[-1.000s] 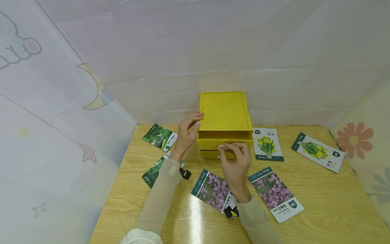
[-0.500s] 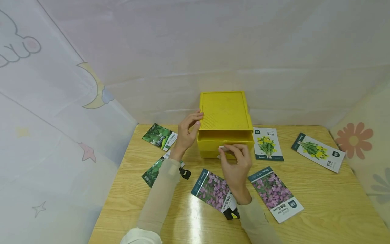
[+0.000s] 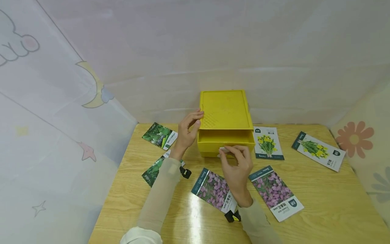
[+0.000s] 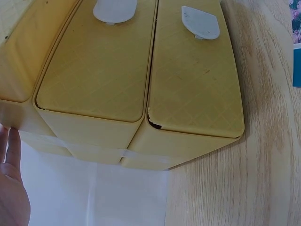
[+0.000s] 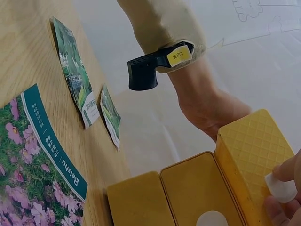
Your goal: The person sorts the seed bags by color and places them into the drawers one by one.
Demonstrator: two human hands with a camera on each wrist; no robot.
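Observation:
A yellow drawer box (image 3: 225, 110) stands against the back wall of the booth. Its top drawer (image 5: 251, 150) is partly pulled out, leaving a gap under the lid; the visible part of its inside holds nothing. My right hand (image 3: 238, 167) pinches the white handle (image 5: 281, 190) of that drawer between thumb and fingers. Against the box's left side rests my left hand (image 3: 186, 134), its fingers fairly straight near the top edge. Beneath, the lower drawers (image 4: 94, 70) are closed, each with its own white tab.
Flower seed packets (image 3: 211, 189) lie around the box on the wooden table (image 3: 170, 220). Two green vegetable packets (image 3: 159, 137) are at left, another pink flower packet (image 3: 275, 191) at right front, and two yellow-flower packets (image 3: 268, 145) at right. Fabric walls enclose the table.
The top drawer has come slightly farther out toward me, with my right hand on its handle. My left hand stays at the box's side.

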